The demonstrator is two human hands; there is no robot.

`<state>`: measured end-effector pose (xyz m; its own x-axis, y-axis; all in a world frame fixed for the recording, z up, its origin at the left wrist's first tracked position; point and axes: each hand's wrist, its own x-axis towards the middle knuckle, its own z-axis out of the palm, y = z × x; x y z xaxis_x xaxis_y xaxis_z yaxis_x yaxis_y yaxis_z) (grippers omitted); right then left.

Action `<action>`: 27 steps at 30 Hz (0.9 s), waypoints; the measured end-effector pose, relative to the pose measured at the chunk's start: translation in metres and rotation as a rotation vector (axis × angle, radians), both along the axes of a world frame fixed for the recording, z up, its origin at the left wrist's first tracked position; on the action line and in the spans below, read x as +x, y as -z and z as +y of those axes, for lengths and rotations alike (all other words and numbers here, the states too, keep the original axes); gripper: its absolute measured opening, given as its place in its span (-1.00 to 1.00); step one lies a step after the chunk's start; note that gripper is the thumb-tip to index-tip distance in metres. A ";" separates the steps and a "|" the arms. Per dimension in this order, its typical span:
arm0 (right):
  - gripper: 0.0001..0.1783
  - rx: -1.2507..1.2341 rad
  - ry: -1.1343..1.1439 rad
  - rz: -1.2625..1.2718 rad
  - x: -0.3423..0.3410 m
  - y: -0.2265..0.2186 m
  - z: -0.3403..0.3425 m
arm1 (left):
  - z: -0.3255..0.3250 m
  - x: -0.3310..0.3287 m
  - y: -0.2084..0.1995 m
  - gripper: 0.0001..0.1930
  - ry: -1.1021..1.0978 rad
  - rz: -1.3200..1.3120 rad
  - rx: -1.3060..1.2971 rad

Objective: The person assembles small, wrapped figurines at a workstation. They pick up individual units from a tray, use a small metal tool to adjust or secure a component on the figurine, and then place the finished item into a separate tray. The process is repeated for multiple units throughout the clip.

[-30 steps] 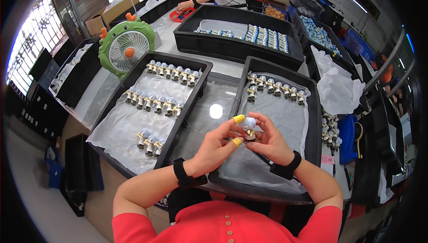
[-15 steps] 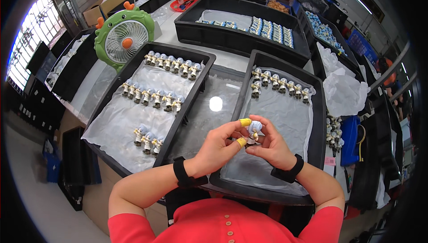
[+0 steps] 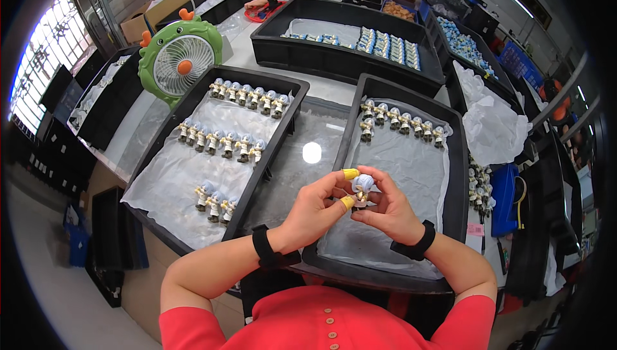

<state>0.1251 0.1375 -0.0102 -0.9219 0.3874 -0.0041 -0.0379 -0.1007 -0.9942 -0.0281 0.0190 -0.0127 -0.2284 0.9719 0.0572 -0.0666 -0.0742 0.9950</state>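
Note:
Between my two hands is a small figurine with pale blue-grey hair and a white and gold body. My left hand, with yellow covers on the thumb and a finger, grips it from the left. The fingers of my right hand close on its other side. Both hands are over the right black tray, lined with white sheeting. Matching figurines stand along that tray's far end. The left black tray bears several more figurines in three groups.
A green fan stands beyond the left tray. Farther back, a large black tray holds rows of blue and white pieces. At the far side a co-worker's hand is at a red dish. Crumpled white sheeting and a blue container are on the right.
The figurine has turned slightly between my fingers, showing more of its front. At the back, the co-worker's arm has shifted left and down over the red dish.

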 end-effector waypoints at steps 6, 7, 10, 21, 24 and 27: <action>-0.15 -0.038 0.010 -0.025 -0.001 -0.002 -0.002 | 0.001 0.003 -0.002 -0.62 -0.018 0.010 0.024; -0.16 -0.034 0.007 -0.022 -0.001 -0.002 -0.002 | 0.002 0.003 -0.002 -0.62 -0.023 0.016 0.037; -0.16 -0.043 -0.002 -0.008 -0.001 0.000 -0.002 | 0.003 0.004 0.000 -0.64 -0.040 0.033 0.055; -0.21 0.057 0.024 0.004 0.001 -0.007 -0.003 | 0.004 0.000 0.003 -0.49 -0.041 0.064 0.043; -0.25 0.047 0.060 0.028 -0.001 -0.007 -0.006 | 0.004 -0.001 0.008 -0.43 -0.051 0.173 0.044; -0.26 0.043 0.081 0.034 -0.002 -0.006 -0.010 | 0.005 0.002 0.006 -0.46 -0.112 0.219 0.075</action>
<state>0.1234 0.1279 -0.0043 -0.8869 0.4598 0.0447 -0.0780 -0.0536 -0.9955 -0.0260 0.0244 -0.0192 -0.3086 0.9325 0.1877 0.1625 -0.1427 0.9763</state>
